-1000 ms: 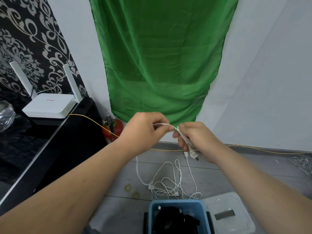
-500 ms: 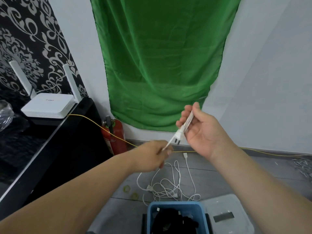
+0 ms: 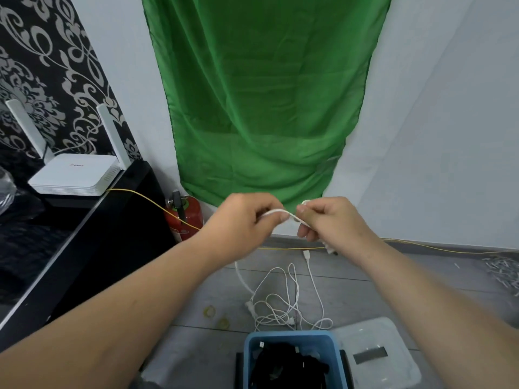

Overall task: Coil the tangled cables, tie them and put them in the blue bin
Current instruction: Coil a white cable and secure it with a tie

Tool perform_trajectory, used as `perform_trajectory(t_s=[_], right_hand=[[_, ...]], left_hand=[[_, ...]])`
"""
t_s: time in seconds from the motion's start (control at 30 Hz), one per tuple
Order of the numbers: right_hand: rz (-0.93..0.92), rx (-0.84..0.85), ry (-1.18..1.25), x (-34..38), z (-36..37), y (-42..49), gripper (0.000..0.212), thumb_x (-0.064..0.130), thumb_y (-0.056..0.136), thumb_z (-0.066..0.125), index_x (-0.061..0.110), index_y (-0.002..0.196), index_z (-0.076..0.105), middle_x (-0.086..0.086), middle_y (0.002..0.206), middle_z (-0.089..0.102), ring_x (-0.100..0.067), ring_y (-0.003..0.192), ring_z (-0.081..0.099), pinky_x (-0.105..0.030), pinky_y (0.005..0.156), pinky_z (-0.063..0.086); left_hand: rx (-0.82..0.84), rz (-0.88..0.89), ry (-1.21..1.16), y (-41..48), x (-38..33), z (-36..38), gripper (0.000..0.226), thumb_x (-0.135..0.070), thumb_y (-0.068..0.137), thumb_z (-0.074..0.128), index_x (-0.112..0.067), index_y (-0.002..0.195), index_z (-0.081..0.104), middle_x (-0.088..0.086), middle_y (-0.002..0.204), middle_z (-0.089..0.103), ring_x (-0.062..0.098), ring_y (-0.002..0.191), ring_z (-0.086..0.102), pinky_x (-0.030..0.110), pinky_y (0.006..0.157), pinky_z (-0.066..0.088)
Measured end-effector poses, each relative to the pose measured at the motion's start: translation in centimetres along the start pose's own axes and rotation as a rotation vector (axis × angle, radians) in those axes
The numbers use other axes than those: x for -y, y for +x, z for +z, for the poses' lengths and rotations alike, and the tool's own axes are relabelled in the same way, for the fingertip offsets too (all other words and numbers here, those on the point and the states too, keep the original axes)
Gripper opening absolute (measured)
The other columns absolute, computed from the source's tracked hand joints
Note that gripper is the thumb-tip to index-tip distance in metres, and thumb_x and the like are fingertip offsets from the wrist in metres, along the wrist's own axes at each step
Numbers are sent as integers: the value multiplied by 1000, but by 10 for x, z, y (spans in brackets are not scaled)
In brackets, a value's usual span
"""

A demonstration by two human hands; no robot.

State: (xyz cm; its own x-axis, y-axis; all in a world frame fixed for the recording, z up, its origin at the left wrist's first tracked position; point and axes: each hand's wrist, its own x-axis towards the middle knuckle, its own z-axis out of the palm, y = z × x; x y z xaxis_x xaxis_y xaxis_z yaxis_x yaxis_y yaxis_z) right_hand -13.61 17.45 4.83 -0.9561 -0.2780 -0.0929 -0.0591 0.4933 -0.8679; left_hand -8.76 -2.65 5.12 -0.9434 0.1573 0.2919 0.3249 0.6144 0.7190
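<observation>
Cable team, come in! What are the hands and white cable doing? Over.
Left hand, right hand both pinching white cable, short stretch between them. Rest tangled on floor, outside blue bin. Yellow wire crosses floor behind.

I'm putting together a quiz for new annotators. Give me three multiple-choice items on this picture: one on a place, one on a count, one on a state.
1. Where does the red fire extinguisher stand?
A. on the black table
B. on the floor, below the green cloth's left edge
C. inside the blue bin

2. How many antennas rise from the white router?
A. one
B. two
C. four

3. What are the left hand and right hand doing?
A. both grip the white cable
B. both hang idle
C. both rest on the bin

Answers:
1 B: its base is on the floor, under the cloth's lower left corner.
2 B: one stands at each side of the router.
3 A: the cable runs between their curled fingers.
</observation>
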Motion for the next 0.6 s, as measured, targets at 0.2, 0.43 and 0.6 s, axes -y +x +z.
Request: perform_trajectory(t_s=[0.2,0.43,0.6], right_hand=[[138,310,441,16,15,-5,41,27,108,44,5,82,66,-10,58,51,-22,52,43,-32,54,38],[210,414,1046,42,20,-12,34,29,108,40,9,85,55,-4,64,42,-17,54,38,-31,58,43],[187,31,1234,40,14,0,31,31,105,52,5,95,65,-6,72,67,-16,62,64,-33,69,61]], left_hand=[[-150,-163,-110,5,22,-11,10,-30,96,71,-28,88,76,0,64,67,9,55,56,23,56,45],[186,-335,-192,-5,19,9,26,-35,108,47,-20,97,65,12,71,69,16,47,54,26,49,46],[440,-339,-66,-17,15,30,13,-27,106,49,-22,105,61,5,75,72,5,48,57,23,55,50]])
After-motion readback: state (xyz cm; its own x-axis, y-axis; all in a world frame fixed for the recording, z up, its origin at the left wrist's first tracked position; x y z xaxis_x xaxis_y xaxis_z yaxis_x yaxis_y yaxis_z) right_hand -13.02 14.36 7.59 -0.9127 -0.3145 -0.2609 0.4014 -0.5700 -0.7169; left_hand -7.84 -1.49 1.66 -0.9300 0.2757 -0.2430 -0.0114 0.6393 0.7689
